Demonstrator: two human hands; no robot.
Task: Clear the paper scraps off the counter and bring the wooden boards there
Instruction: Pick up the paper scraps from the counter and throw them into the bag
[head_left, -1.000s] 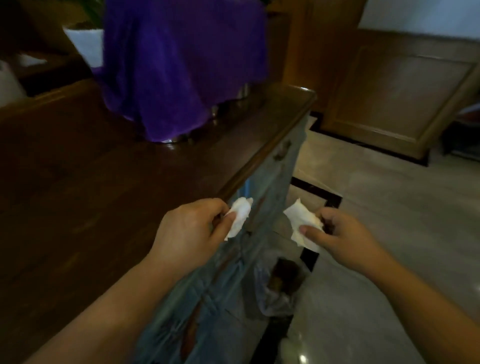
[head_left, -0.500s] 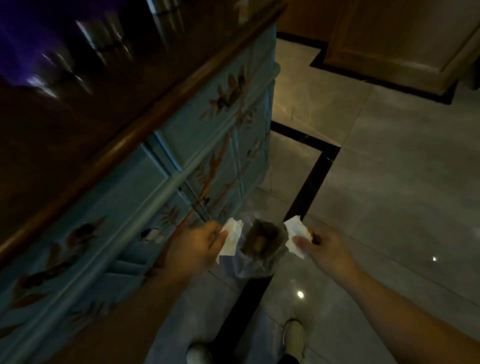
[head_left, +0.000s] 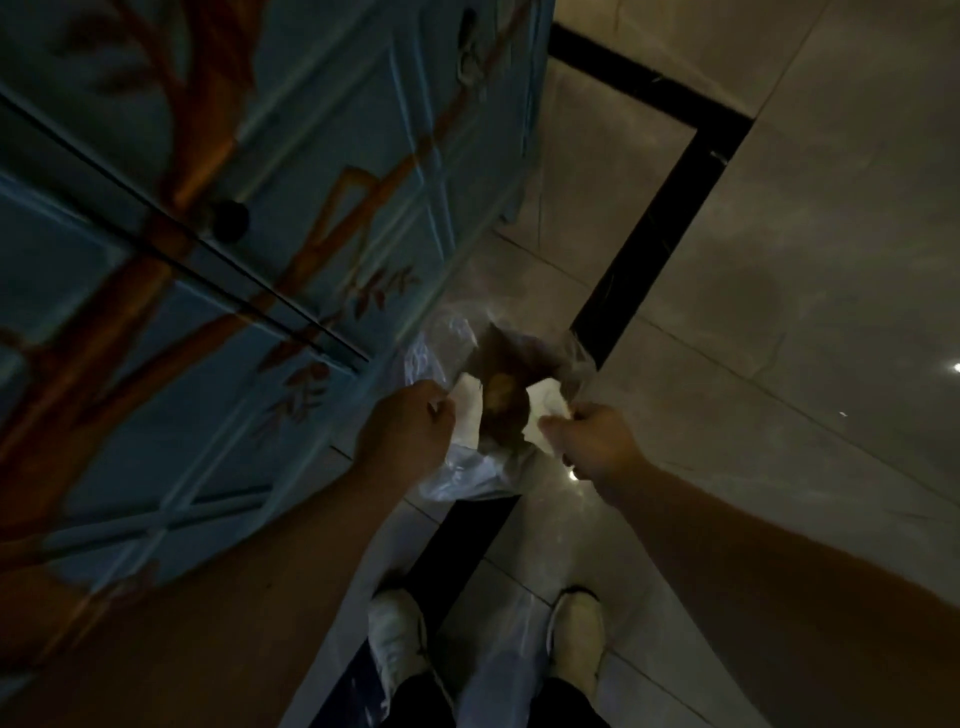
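My left hand (head_left: 408, 434) pinches a white paper scrap (head_left: 467, 415) over the left side of a small bin lined with a clear plastic bag (head_left: 457, 480). My right hand (head_left: 592, 439) pinches a second white paper scrap (head_left: 545, 415) over the bin's right side. Brownish waste (head_left: 501, 397) lies inside the bin between the two scraps. The counter top and the wooden boards are out of view.
The blue painted cabinet front (head_left: 218, 249) with a dark round knob (head_left: 230, 221) rises close on the left. Grey floor tiles (head_left: 779, 260) with a black inlay strip (head_left: 654, 228) spread to the right. My two light shoes (head_left: 397, 636) stand just behind the bin.
The view has dropped from the counter top to the floor. Both hands have come down with their scraps and now sit right at the bin's mouth.
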